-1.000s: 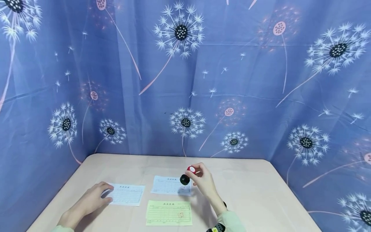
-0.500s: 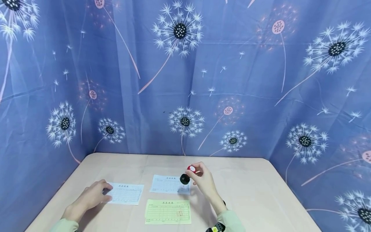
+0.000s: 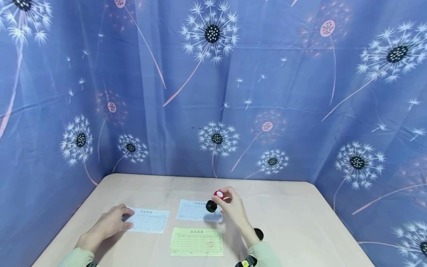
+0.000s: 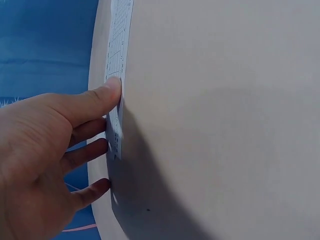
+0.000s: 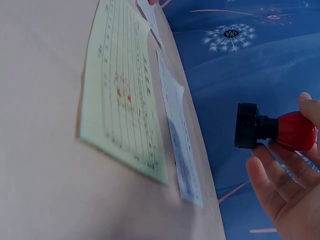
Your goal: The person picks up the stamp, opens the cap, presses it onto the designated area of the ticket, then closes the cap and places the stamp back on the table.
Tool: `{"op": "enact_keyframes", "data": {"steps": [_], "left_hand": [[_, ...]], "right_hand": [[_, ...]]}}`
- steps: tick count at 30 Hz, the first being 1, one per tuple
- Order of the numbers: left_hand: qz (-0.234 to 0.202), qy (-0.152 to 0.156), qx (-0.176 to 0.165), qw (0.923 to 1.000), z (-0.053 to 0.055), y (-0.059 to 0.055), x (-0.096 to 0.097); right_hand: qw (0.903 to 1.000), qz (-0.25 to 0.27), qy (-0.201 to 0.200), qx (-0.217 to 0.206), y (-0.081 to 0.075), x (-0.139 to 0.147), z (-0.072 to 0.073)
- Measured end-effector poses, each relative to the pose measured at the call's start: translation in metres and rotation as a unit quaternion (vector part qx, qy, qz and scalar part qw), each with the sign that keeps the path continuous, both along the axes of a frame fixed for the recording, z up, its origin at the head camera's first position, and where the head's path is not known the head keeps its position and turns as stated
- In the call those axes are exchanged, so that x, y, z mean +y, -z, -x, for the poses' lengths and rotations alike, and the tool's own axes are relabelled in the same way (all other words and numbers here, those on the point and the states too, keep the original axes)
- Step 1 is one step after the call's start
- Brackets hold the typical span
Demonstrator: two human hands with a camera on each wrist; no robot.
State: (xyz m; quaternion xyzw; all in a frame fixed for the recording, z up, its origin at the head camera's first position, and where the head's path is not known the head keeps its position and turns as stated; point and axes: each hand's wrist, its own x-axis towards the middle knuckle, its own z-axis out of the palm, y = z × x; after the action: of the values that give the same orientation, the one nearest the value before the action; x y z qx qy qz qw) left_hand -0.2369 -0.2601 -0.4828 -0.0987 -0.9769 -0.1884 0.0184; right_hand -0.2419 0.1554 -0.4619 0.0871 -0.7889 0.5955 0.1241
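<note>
Shifted slightly left over the slips, the right hand (image 3: 234, 210) pinches a red-handled, round black plastic stamp (image 5: 270, 128) above the pale-blue printed paper slip (image 3: 193, 211), lower centre; the left hand (image 3: 108, 224), fingers parted, lies lower left.

Between the right fingers (image 5: 272, 192), the stamp (image 5: 269, 128) is showing smooth, glossy plastic. Near them, the green form (image 3: 197, 241) is looking like matt paper; at the left fingers (image 4: 87, 154), a blue form (image 3: 150, 221) is matching. Around both, the table (image 3: 293, 215) is looking matt; beyond, the curtain (image 3: 180, 148) is showing creased cloth.
</note>
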Motion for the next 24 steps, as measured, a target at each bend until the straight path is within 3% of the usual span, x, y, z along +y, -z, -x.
{"op": "enact_keyframes", "data": {"steps": [10,24], "left_hand": [[-0.008,-0.024,-0.020,0.9995,0.001,-0.004,0.004],[-0.017,-0.030,-0.047,0.9983,0.004,-0.005,0.003]], "right_hand": [[0.9997,-0.002,-0.021,-0.011,-0.006,-0.019,0.000],[0.9977,0.008,-0.063,-0.025,-0.009,-0.043,-0.001]]}}
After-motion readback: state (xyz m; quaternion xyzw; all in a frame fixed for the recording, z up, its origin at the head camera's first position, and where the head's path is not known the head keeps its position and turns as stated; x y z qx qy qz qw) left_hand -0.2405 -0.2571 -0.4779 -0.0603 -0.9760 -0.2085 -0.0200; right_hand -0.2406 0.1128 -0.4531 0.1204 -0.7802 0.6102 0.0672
